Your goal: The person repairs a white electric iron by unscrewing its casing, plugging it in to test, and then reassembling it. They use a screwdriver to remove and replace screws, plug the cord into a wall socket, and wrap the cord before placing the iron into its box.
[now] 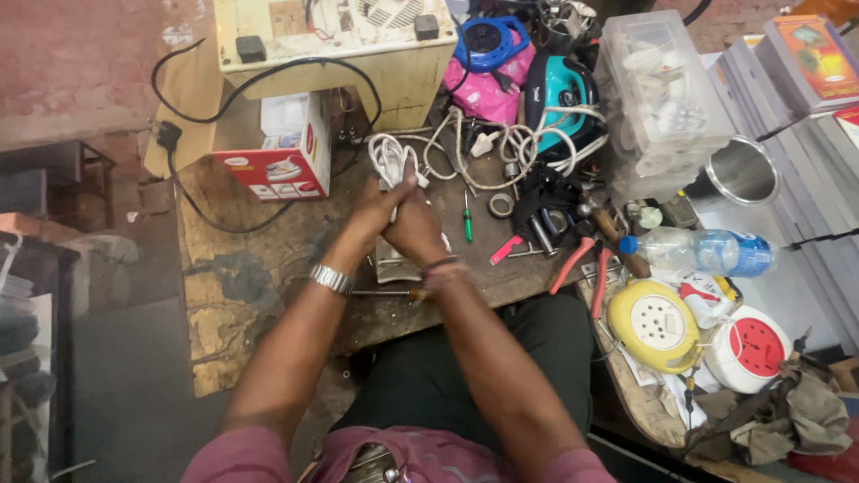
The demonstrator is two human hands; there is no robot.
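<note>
Worn wooden bench [250, 295], cluttered. At far left, black cable [192, 201] looping past red-and-white carton [286, 156]. Centre: left hand [374, 210] with steel watch [331, 279] at the wrist, right hand [419, 228] pressed against it, both sets of fingers closed around white coiled cord [392, 156] and a pale, mostly hidden piece beneath. Close by, green screwdriver [467, 219], tape roll [501, 206], red-handled pliers [577, 261]. Further right, clear water bottle [702, 252], yellow extension reel [653, 324]. Likely risks: cord slipping free under a hard tug; loose tools knocked off the edge; bottle tipped onto electrical parts.
</note>
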